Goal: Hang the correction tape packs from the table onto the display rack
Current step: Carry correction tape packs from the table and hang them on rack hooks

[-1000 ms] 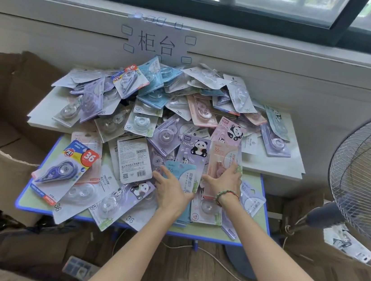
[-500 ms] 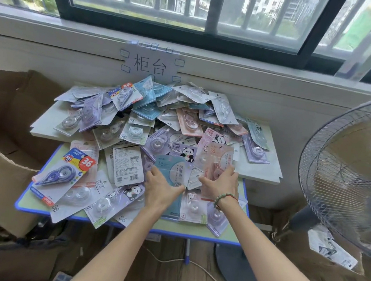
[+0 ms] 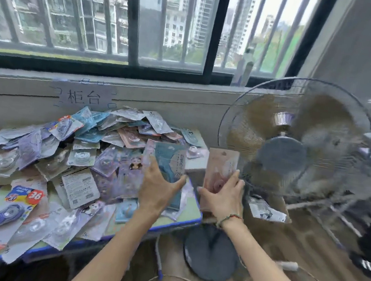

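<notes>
— Far left?
— Heap of correction tape packs spread over a blue-edged table, many overlapping. Biggest at the near left corner: a pack with a red "36" badge, lying flat. Paper sign stuck on the wall behind the heap, under the window.

— Toward the middle?
— Left hand raised above the table's right end, gripping a teal pack. Thumb clamped against the pack's lower right edge, other fingers curled round its left edge and back. Pack upright, card rising above the knuckles, lifted off the heap. Picture blurred, so print unreadable.

— Next over?
— Right hand just beside the left, past the table's right edge, pinching a pink pack. Fingers closed on the lower right side, thumb at the lower left corner. Pack upright too, top half standing free above the fingertips. Beaded bracelet on that wrist.

— Far right?
— Standing fan close behind the pink pack, round base on the wooden floor. Display rack nowhere to be made out.
</notes>
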`<control>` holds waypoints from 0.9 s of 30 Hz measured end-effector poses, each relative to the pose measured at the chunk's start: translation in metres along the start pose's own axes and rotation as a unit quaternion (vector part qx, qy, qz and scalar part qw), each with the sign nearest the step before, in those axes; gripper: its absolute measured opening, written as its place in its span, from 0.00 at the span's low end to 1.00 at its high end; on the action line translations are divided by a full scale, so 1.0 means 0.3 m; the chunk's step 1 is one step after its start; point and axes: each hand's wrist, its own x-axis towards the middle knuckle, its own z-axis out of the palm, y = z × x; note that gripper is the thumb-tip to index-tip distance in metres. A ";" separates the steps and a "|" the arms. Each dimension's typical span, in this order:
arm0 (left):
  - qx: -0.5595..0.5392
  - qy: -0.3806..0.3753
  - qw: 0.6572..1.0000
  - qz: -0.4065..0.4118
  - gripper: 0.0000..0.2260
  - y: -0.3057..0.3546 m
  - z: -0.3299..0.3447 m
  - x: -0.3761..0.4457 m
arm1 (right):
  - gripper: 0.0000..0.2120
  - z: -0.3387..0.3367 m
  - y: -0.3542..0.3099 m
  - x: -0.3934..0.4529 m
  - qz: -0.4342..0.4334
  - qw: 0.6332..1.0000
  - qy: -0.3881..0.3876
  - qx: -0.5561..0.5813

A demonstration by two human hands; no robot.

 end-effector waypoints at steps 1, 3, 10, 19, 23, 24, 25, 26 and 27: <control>-0.006 -0.020 1.000 0.018 0.44 0.039 0.026 -0.041 | 0.58 -0.053 0.040 -0.036 0.018 1.000 0.023 -0.003; -0.014 -0.059 0.996 0.060 0.44 0.113 0.083 -0.132 | 0.57 -0.164 0.125 -0.120 0.056 0.996 0.073 -0.012; -0.054 -0.214 0.956 0.191 0.47 0.452 0.288 -0.569 | 0.57 -0.632 0.478 -0.492 0.206 0.946 0.244 -0.050; -0.089 -0.354 0.865 0.344 0.47 0.910 0.512 -1.373 | 0.56 -1.239 0.957 -1.121 0.350 0.831 0.427 -0.068; -0.118 -0.404 0.824 0.379 0.47 1.098 0.590 -1.789 | 0.56 -1.494 1.169 -1.439 0.389 0.782 0.478 -0.093; -0.132 -0.418 0.814 0.383 0.47 1.142 0.604 -1.889 | 0.56 -1.558 1.218 -1.515 0.399 0.770 0.489 -0.098; -0.141 -0.430 0.805 0.384 0.47 1.184 0.616 -1.982 | 0.56 -1.619 1.262 -1.585 0.410 0.759 0.496 -0.100; -0.145 -0.439 0.798 0.386 0.47 1.221 0.625 -2.066 | 0.56 -1.674 1.302 -1.649 0.420 0.749 0.503 -0.102; -0.147 -0.445 0.793 0.390 0.47 1.252 0.635 -2.140 | 0.56 -1.724 1.337 -1.704 0.427 0.740 0.509 -0.105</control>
